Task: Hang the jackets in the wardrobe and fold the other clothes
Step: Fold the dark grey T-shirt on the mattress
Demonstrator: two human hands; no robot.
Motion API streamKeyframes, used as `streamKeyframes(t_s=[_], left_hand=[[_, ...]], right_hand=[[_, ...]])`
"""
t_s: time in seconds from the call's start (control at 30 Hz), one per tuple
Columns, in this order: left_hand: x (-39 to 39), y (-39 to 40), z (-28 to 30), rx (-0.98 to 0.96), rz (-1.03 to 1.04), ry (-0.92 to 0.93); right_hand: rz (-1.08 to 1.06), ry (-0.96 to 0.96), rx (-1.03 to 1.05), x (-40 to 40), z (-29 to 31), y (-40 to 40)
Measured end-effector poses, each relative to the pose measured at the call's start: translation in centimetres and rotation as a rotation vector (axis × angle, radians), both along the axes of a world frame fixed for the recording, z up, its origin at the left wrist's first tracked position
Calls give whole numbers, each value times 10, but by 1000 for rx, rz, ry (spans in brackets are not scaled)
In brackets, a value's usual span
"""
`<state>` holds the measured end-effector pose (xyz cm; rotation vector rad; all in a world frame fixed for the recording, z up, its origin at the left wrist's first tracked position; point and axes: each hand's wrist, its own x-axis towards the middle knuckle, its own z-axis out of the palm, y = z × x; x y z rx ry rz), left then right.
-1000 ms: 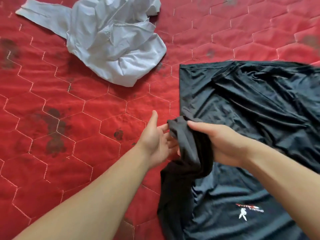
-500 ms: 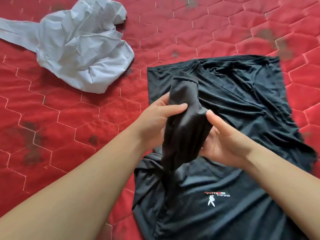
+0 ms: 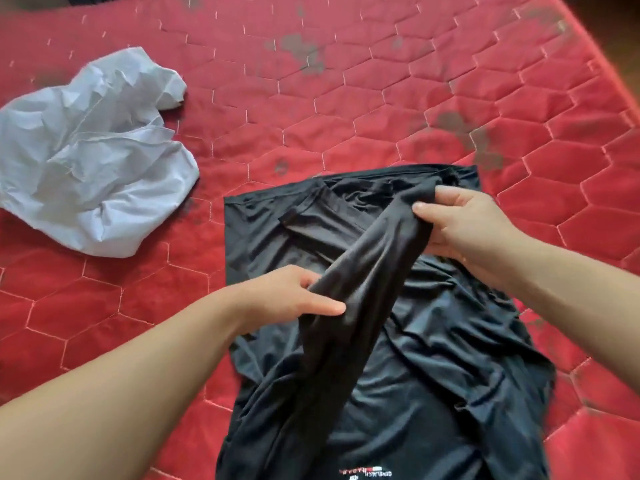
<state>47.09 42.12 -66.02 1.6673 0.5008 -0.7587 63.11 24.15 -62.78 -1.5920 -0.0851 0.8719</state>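
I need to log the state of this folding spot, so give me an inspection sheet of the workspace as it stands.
Surface: red quilted mattress, hexagon stitching, dark stains.
Job's things: black shirt spread out, one sleeve lifted across it; crumpled white garment lies apart, to the left.
Clutter: nothing seen.
Grippers: left hand grips the sleeve low down; right hand pinches its far end.
Cables: nothing seen.
Surroundings: mattress edge at the right; a dark object at the top left, too cut off to identify.
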Motion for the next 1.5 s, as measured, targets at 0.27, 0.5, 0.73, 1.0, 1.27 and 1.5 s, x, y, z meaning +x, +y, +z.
streamKeyframes(t_s=[0.27,0.5,0.73,1.0,1.27,1.5], left_hand=[[14,19,-43,-447,617,1],[-38,24,-91,-122,325,290],[-75,35,-89,20,-83,326],[-126,26,-82,358,-303,294],[-179,-3,-80,101,292,48],[-195,10,-94,243,148,77]], right_hand=[[-79,145,49,58,-44,7],[-170,277,-269,38,-110,-3],[-279,77,-339,24,-110,-1],[-209,-475,-639,-87,-95,2],[149,371,-631,-300,-92,-26],[-157,134,-674,-346,-115,-21]])
